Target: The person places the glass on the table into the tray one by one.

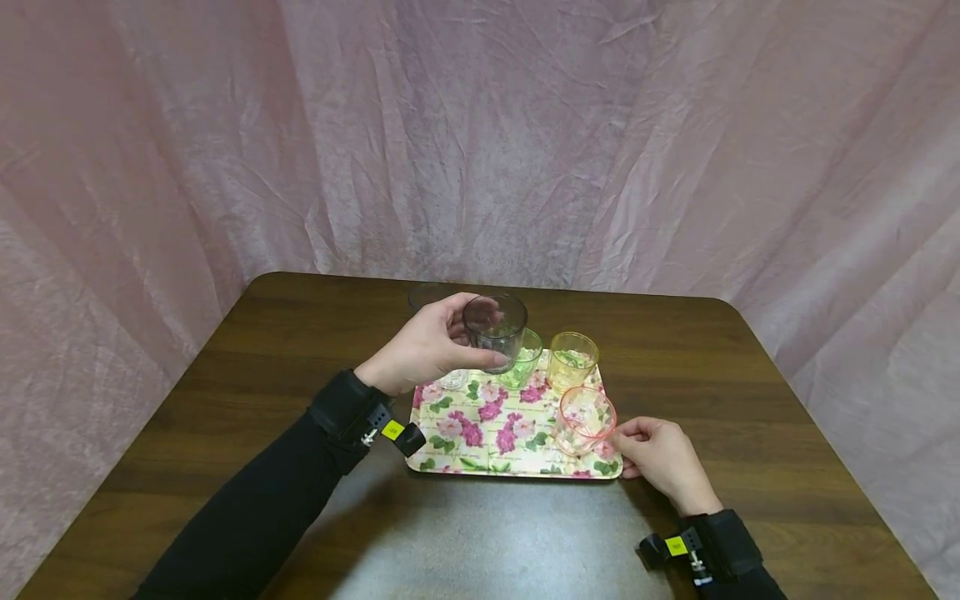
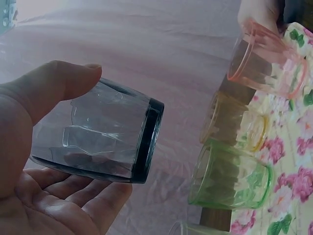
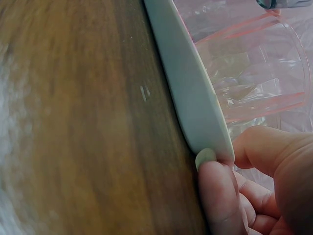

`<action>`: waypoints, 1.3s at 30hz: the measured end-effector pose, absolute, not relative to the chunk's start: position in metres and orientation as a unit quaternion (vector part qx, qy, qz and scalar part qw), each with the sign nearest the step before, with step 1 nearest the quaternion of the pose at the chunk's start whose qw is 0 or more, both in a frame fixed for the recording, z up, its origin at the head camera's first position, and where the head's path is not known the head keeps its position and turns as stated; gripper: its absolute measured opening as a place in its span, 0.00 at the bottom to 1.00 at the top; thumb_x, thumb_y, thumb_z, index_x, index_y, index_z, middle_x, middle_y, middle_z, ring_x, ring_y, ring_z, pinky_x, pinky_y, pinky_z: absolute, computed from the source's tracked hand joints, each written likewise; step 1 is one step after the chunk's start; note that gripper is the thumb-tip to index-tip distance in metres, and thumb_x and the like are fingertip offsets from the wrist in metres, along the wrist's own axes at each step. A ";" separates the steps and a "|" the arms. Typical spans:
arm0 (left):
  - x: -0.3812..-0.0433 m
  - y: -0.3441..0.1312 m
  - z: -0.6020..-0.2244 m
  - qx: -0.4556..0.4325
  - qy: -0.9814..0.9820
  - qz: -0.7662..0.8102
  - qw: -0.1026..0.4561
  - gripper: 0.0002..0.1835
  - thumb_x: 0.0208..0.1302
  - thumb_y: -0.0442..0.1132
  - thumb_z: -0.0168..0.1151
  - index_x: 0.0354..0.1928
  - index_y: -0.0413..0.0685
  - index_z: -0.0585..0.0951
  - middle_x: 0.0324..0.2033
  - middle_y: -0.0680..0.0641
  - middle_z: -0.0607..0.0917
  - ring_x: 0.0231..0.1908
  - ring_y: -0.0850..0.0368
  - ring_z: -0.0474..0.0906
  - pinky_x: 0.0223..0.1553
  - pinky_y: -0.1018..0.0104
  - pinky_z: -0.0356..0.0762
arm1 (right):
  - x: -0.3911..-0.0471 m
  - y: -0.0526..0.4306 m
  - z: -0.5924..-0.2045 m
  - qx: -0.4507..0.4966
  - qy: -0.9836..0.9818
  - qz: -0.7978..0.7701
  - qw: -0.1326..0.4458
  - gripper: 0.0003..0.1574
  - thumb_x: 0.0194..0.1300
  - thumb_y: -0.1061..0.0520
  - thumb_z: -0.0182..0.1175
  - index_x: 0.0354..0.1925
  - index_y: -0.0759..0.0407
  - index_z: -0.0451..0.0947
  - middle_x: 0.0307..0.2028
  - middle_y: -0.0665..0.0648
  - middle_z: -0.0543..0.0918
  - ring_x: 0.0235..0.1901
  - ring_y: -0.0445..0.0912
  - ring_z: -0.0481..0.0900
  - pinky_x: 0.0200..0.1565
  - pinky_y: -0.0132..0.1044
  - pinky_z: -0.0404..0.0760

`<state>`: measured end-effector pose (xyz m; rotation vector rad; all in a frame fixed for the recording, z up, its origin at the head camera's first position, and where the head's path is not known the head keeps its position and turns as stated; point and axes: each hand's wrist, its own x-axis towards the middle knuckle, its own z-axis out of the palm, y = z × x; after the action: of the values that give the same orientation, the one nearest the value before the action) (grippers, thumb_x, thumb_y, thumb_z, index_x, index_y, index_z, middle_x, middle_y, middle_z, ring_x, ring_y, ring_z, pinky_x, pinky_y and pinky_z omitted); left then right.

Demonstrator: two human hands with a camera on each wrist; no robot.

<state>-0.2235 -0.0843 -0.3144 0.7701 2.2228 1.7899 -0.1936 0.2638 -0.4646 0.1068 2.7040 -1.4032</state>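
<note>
My left hand (image 1: pixel 442 337) grips a smoky grey glass (image 1: pixel 495 329) by its sides, raised over the back of a floral tray (image 1: pixel 480 417). In the left wrist view the glass (image 2: pixel 102 132) lies tilted between thumb and fingers, its thick dark base to the right. My right hand (image 1: pixel 663 458) pinches the tray's near right corner; in the right wrist view a thumb and finger close on the pale rim (image 3: pixel 195 93). On the tray stand a pink glass (image 1: pixel 585 421) close to the right hand, a yellow glass (image 1: pixel 572 362) and a green glass (image 1: pixel 522 358).
Behind my left hand, a clear glass (image 1: pixel 453 380) shows only in part on the tray's back left. A dark glass rim (image 1: pixel 427 293) appears above that wrist. The brown wooden table (image 1: pixel 300 333) extends around the tray, with a pink curtain (image 1: pixel 480 150) beyond its far edge.
</note>
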 end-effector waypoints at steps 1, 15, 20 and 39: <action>-0.223 -0.084 -0.315 0.261 0.748 0.603 0.095 0.34 0.58 0.29 0.73 0.64 0.33 0.68 0.56 0.39 0.75 0.52 0.52 0.74 0.53 0.56 0.74 | -0.194 0.264 -0.464 0.035 0.886 -0.460 0.046 0.09 0.65 0.59 0.65 0.37 0.66 0.82 0.25 0.56 0.83 0.20 0.48 0.81 0.22 0.37 0.84; -0.219 -0.073 -0.325 0.287 0.727 0.612 0.120 0.34 0.58 0.27 0.72 0.64 0.30 0.66 0.56 0.36 0.75 0.55 0.45 0.71 0.57 0.47 0.69 | -0.194 0.262 -0.463 0.026 0.881 -0.470 0.043 0.10 0.65 0.59 0.66 0.38 0.68 0.82 0.25 0.56 0.83 0.20 0.48 0.81 0.22 0.36 0.84; -0.221 -0.070 -0.334 0.289 0.723 0.614 0.133 0.34 0.57 0.27 0.72 0.64 0.30 0.66 0.56 0.36 0.75 0.56 0.45 0.71 0.59 0.48 0.69 | -0.194 0.263 -0.463 0.023 0.884 -0.465 0.043 0.11 0.66 0.58 0.66 0.38 0.68 0.82 0.25 0.56 0.83 0.20 0.48 0.81 0.22 0.36 0.84; -0.230 -0.060 -0.391 0.299 0.713 0.614 0.159 0.36 0.54 0.29 0.76 0.63 0.34 0.68 0.54 0.41 0.77 0.55 0.47 0.73 0.57 0.55 0.73 | -0.194 0.264 -0.465 0.030 0.884 -0.465 0.048 0.10 0.66 0.59 0.65 0.38 0.67 0.82 0.26 0.56 0.83 0.20 0.48 0.82 0.22 0.37 0.84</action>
<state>-0.2305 -0.0597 -0.3913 0.8549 2.0385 1.7561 -0.1937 0.2639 -0.4654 0.0900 2.6933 -1.4175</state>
